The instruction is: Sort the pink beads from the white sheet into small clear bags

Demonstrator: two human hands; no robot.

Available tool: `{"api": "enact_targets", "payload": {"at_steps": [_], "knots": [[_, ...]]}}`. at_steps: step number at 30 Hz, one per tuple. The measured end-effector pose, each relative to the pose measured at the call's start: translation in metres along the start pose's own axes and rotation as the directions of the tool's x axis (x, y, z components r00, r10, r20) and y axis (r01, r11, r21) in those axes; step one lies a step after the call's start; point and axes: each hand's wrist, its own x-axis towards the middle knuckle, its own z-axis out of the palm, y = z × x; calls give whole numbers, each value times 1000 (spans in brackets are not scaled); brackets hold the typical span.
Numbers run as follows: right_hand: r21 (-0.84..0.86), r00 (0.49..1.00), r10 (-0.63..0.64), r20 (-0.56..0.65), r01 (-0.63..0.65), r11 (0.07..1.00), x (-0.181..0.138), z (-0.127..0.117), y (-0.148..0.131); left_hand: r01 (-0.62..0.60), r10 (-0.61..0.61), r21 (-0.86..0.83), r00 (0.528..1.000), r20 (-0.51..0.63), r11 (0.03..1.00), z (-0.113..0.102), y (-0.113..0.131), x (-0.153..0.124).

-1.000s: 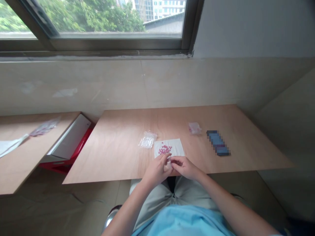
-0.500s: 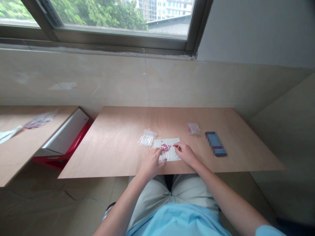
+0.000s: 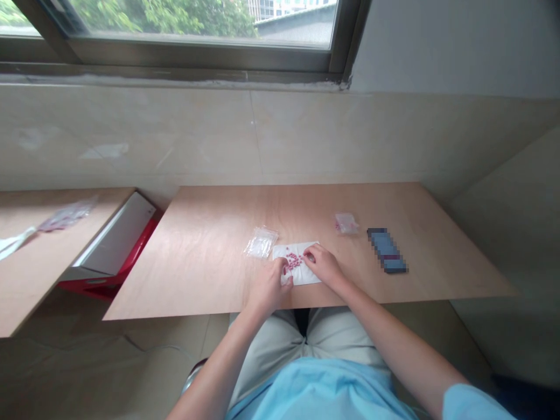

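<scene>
Dozens of small pink-red beads (image 3: 294,261) lie in a loose cluster on a white paper sheet (image 3: 303,277), near the front edge of a light wooden table (image 3: 196,256); they are too small for us to tell their exact form. Our left hand (image 3: 268,286) sits at the sheet's near left corner, its fingers (image 3: 285,273) curled down and drawn together. Our right hand (image 3: 324,265) comes in from the right, with thumb and forefinger pinched close beside the cluster. We cannot tell whether either hand grasps a bead; neither looks like a tight fist or fully released. With pieces this small, we judge that light fingertip contact and short, slow movements work best, since a sweep of the wrist could scatter them across the wood.

Just left of the sheet lies a clear plastic bag (image 3: 261,242). To the right are a small pinkish bag (image 3: 347,223) and, farther on, a blurred dark blue oblong (image 3: 387,249).

Our forearms (image 3: 219,350) reach out from a light blue shirt (image 3: 319,391), above khaki trousers (image 3: 345,332). To the left, a second wooden table (image 3: 44,262) holds another plastic bag (image 3: 67,216), and a white box (image 3: 118,230) sits on a red crate (image 3: 131,259). A tiled wall (image 3: 131,140) rises behind, beneath a window (image 3: 196,23) showing trees (image 3: 175,11) and buildings (image 3: 289,7).
</scene>
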Motion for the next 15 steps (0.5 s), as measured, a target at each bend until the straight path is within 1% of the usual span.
{"api": "enact_targets", "payload": {"at_steps": [4,7,9,12,14,15], "knots": [[180,996,88,-29,-81,980,3,-9,-6,49,-49,2,999,-2,999,2,1,2],[317,991,133,-13,-122,940,2,-17,-24,86,-86,-12,996,-13,996,3,2,2],[384,995,97,33,-102,918,-1,-21,-42,100,-100,-23,995,-24,995,4,2,2],[419,990,-54,131,-6,908,-5,-24,-65,88,-91,-69,995,-34,994,6,3,1],[391,979,-131,155,61,918,-6,-25,-70,87,-91,-101,995,-38,991,8,3,0],[363,978,-142,151,79,928,-6,-24,-67,95,-100,-110,994,-41,989,8,2,0]]}}
